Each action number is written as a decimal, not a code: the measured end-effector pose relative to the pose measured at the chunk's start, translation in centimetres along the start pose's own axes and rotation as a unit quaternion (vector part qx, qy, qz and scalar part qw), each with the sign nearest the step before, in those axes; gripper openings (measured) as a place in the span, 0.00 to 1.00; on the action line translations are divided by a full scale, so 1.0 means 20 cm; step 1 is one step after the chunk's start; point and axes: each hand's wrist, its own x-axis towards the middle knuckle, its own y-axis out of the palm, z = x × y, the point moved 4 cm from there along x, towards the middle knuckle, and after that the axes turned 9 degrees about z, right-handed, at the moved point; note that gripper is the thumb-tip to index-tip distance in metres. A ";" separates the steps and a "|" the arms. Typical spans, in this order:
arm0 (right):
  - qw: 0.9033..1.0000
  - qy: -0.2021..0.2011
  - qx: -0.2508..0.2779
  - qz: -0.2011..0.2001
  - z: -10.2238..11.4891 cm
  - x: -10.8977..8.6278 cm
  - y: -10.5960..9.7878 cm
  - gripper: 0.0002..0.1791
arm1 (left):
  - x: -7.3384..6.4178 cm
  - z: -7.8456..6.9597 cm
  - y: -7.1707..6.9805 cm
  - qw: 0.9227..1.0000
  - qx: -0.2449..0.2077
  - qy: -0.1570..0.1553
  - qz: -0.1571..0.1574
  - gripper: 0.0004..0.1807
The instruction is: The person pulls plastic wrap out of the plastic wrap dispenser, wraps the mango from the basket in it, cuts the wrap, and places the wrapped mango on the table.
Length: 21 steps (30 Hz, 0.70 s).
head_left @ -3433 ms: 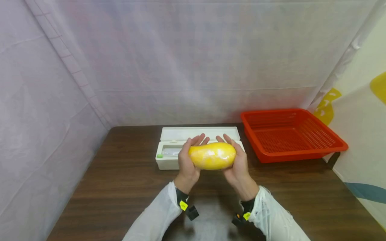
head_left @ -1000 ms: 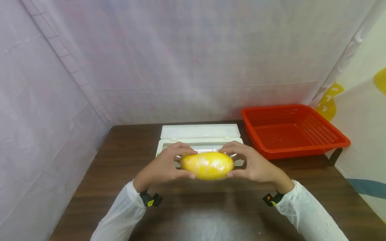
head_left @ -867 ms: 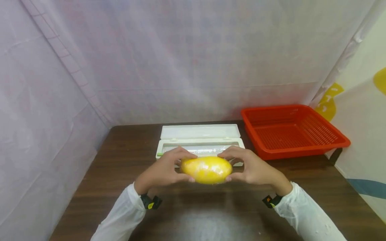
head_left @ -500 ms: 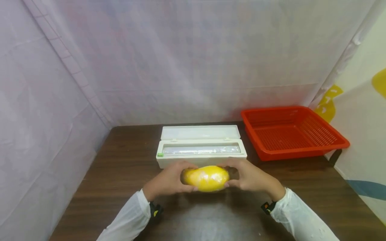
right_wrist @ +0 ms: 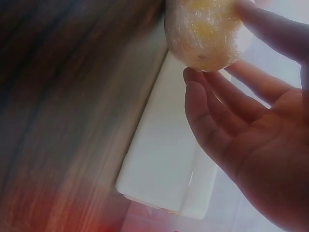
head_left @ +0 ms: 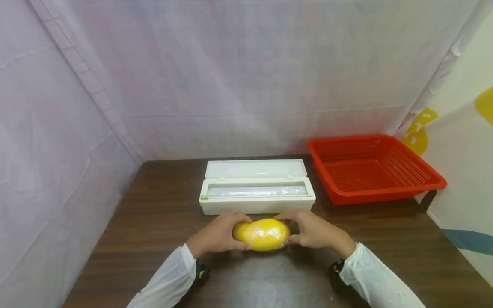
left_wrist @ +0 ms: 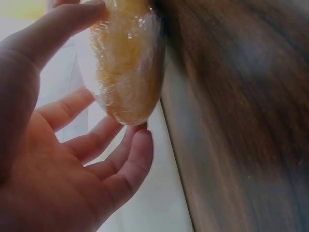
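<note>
A yellow, oblong fruit (head_left: 262,235) wrapped tightly in clear cling film lies crosswise between my hands, low over the table. My left hand (head_left: 219,234) holds its left end, thumb on the near side and fingers on the far side. At the opposite end my right hand (head_left: 313,231) grips it the same way. In the left wrist view, creased film shows on the fruit (left_wrist: 128,67) beside the thumb. The right wrist view has the fruit's rounded end (right_wrist: 205,38) above the fingertips. Whether the fruit touches the table cannot be told.
Just beyond the fruit stands a white cling film dispenser (head_left: 256,207), lid raised, a film roll (head_left: 256,191) inside and a green slider (head_left: 204,197) at its left. A red plastic basket (head_left: 375,198) sits at the back right of the brown wooden table (head_left: 154,239). White sheeting rises behind.
My hands turned from cradling the fruit palms up to gripping its two ends. Since then both have lowered it toward the table and nearer to me, uncovering the dispenser's front.
</note>
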 end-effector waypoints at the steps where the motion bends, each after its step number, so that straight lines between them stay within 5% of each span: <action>1: 1.000 0.002 -0.001 0.001 0.00 0.00 0.00 0.32 | 0.00 0.00 0.00 1.000 -0.002 -0.001 0.002 0.34; 9: 1.000 0.006 -0.012 0.007 0.00 0.01 -0.01 0.32 | 0.00 0.01 -0.01 1.000 0.007 0.001 0.009 0.34; 15: 0.999 -0.002 -0.030 -0.013 0.02 -0.01 -0.07 0.31 | -0.01 -0.02 -0.10 1.000 0.006 -0.020 -0.003 0.36; 19: 0.995 0.000 -0.045 -0.087 0.10 -0.02 -0.25 0.27 | 0.00 -0.06 -0.27 0.995 0.028 -0.034 -0.091 0.29; 21: 0.988 0.014 -0.063 -0.144 0.14 -0.02 -0.36 0.28 | 0.02 -0.09 -0.37 0.983 0.066 -0.028 -0.171 0.26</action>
